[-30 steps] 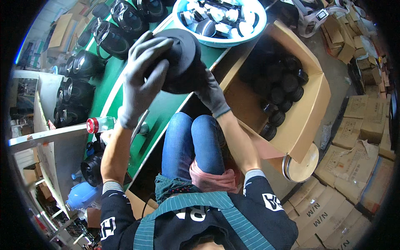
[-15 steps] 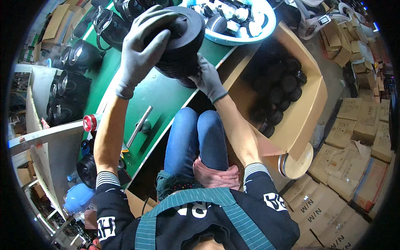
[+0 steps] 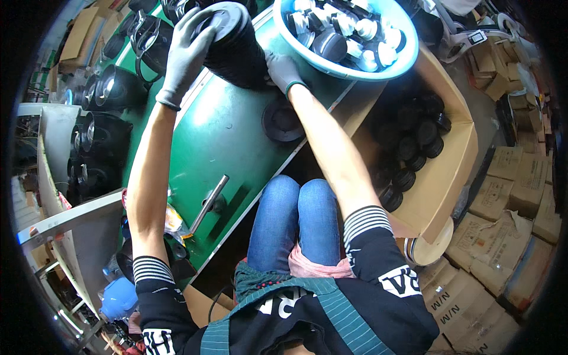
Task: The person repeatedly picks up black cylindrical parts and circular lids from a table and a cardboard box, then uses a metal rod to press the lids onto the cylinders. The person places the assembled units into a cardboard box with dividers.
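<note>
A tall stack of black round discs [image 3: 241,59], tilted with its top toward my left, is between my two gloved hands at the far part of the green table [image 3: 204,148]. My left hand [image 3: 188,56], in a grey glove, is wrapped over the stack's upper end. Against its right side rests my right hand [image 3: 283,70], also gloved, with its fingertips partly hidden by the stack. A single black disc [image 3: 283,121] lies flat on the table near my right wrist.
A light blue basin [image 3: 349,71] of black and white parts stands right of the stack. Below it, a cardboard box [image 3: 441,177] holds several black round pieces. Black jugs [image 3: 155,44] stand at the far left. A metal rod [image 3: 210,204] sticks up from the table near my knees.
Both hands have moved the stack farther away and slightly left. A single disc now shows on the table where the stack's lower end was. The whole view has shifted a little.
</note>
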`<state>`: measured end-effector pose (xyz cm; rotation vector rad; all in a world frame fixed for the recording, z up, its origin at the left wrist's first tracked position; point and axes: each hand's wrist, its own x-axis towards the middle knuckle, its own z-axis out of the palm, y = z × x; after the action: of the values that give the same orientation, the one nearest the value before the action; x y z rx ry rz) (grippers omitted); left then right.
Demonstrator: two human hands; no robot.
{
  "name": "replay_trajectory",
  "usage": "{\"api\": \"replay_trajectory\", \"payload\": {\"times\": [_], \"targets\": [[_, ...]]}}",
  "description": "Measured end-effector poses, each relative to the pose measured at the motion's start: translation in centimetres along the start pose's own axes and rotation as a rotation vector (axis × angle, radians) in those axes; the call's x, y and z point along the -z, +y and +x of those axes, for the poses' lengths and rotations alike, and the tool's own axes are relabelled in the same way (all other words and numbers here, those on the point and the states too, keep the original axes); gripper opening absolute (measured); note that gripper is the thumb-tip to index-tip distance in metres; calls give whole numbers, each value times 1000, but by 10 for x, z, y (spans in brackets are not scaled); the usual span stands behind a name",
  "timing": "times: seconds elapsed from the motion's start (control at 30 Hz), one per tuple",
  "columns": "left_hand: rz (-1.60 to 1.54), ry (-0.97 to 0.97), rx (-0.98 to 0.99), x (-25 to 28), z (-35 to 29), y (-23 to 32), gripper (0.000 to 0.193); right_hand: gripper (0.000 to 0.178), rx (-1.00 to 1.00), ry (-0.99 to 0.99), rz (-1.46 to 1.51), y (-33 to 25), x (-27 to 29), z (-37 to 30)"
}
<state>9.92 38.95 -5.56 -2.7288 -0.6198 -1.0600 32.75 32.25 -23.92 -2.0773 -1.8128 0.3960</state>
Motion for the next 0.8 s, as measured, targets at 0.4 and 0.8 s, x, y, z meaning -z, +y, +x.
{"api": "replay_trajectory", "payload": {"times": [0.4,0.8], "targets": [[-243,-34,355,-5,10,29,46,30,-135,573,924,84,119,-271],[-133,-119,380,9,20,7,44,82,-1498,-71,1279,346,-16,-437]]}}
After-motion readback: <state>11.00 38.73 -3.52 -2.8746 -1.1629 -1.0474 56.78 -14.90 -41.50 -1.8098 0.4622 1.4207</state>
